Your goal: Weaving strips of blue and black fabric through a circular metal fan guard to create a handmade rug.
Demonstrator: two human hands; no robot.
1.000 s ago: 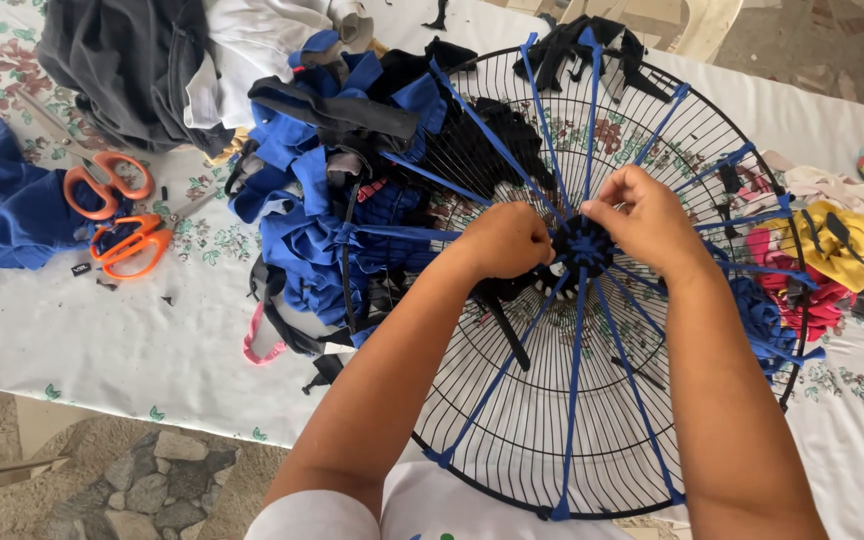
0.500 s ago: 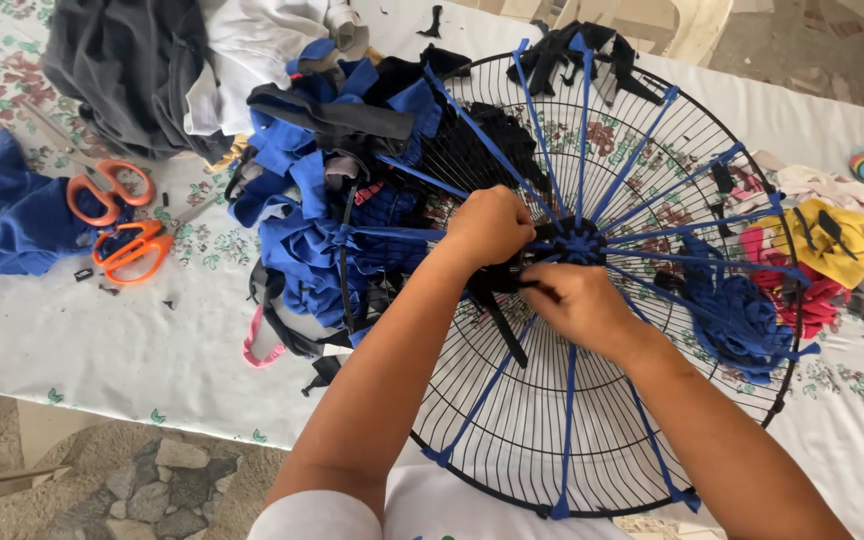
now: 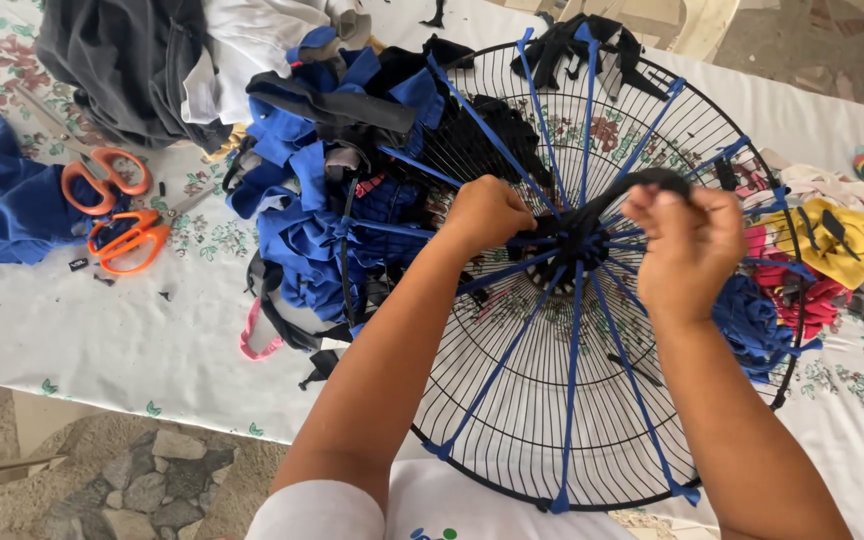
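A round black wire fan guard (image 3: 512, 440) lies on the table with blue fabric strips (image 3: 572, 370) stretched like spokes from its hub to its rim. My left hand (image 3: 487, 212) is closed over the hub area, pinching fabric just left of centre. To the right of the hub, my right hand (image 3: 687, 240) is raised and grips a black fabric strip (image 3: 602, 215) that runs back down to the centre.
A heap of blue and black cloth scraps (image 3: 332, 180) lies left of the guard. Two orange-handled scissors (image 3: 117, 205) rest on the floral tablecloth (image 3: 102, 340) at left. Yellow, red and white scraps (image 3: 827, 250) sit at right. The table edge and a stone floor (image 3: 122, 480) run along the bottom left.
My right hand moved from below the hub up and to the right, pulling the black strip with it. My left hand stayed at the hub.
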